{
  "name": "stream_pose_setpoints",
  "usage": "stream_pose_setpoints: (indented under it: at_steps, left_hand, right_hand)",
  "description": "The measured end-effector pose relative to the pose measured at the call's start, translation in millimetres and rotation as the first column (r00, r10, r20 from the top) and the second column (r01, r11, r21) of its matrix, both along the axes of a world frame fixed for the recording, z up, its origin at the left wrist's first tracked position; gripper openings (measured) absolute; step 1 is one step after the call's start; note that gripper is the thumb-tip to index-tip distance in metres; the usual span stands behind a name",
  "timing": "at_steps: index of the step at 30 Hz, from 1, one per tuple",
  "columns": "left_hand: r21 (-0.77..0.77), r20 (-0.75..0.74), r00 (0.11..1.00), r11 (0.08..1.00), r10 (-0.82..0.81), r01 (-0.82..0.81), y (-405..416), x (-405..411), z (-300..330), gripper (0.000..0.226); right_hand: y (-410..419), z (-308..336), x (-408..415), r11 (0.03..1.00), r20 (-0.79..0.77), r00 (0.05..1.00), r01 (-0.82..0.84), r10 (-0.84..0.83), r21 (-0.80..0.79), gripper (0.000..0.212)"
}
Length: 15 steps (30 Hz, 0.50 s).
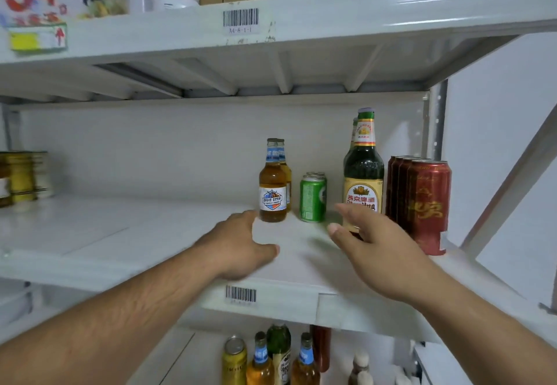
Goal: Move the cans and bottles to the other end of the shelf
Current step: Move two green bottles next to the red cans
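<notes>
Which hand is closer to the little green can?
Right. The right hand reaches just right of the green can, in front of the big green bottle; the left hand is farther left, by the amber bottle.

Second amber bottle [285, 170] and perhaps a second green bottle [354, 134], mostly hidden behind front ones.

White shelf [135, 234] carries bottles [272, 185] and cans [428, 204].

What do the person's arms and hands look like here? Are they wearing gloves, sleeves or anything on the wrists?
Both arms are bare as far up as the picture shows, with no sleeve in view. The left hand and the right hand wear no gloves, and no watch, band or ring can be seen on either. The forearms show some hair. Both hands look slightly blurred.
</notes>
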<state>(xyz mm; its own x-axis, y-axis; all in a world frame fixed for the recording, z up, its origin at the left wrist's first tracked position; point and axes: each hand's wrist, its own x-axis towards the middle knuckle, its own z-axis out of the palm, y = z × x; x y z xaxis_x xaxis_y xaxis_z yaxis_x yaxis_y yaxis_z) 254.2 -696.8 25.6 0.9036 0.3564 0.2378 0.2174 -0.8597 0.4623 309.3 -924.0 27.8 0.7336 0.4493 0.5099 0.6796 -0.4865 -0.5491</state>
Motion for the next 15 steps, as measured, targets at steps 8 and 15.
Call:
stream_pose_setpoints:
  at_steps: [8,15]
  left_hand:
    - [0.031,-0.028,0.971,0.971,0.237,-0.236,108.1,-101.3,-4.2,0.092]
    - [0.060,-0.022,0.908,0.907,0.419,-0.417,219.6,-221.7,-4.2,0.089]
  right_hand:
    - [122.8,7.3,-57.0,0.892,0.072,0.971,-0.179,0.229,-0.416,0.076]
    - [278.7,13.4,-133.2,0.793,0.048,0.921,-0.305,0.386,-0.528,0.079]
